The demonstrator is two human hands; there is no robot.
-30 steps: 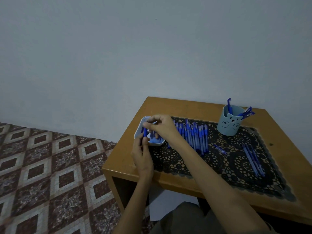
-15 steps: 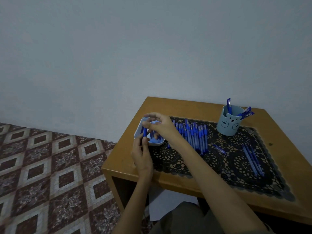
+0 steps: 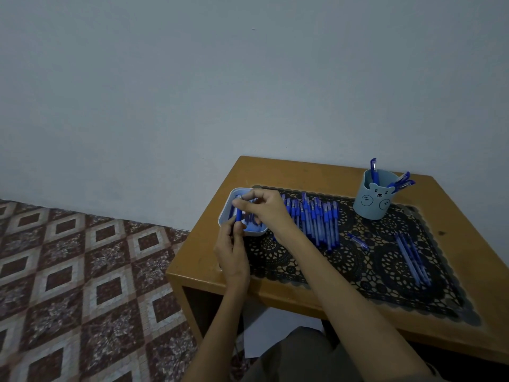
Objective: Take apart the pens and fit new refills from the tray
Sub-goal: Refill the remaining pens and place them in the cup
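**A:** What are the hands doing?

**B:** The left hand (image 3: 232, 252) is gripping a blue pen (image 3: 239, 215) upright, with its fingers curled round the lower barrel. It is holding the pen just over the near-left corner of the pale blue tray (image 3: 259, 233). The right hand (image 3: 265, 208) is reaching across and pinching the pen's top end. I think it is getting ready to twist or pull a part off while the left hand is steadying the barrel.

**A:** Why over the tray?

**B:** Probably so that any small part falls in instead of rolling away. The tray is sitting at the left edge of the surface (image 3: 209, 230), touching the black lace mat (image 3: 303, 266). Blue pieces are lying inside it, too dim to name.

**A:** And the other pens?

**B:** A row of blue pens (image 3: 316, 221) is lying side by side on the mat, just right of the tray. A few thin blue sticks (image 3: 410, 257), perhaps refills, are lying well apart to the right. A bear-faced cup (image 3: 371, 202) is holding more pens at the back.
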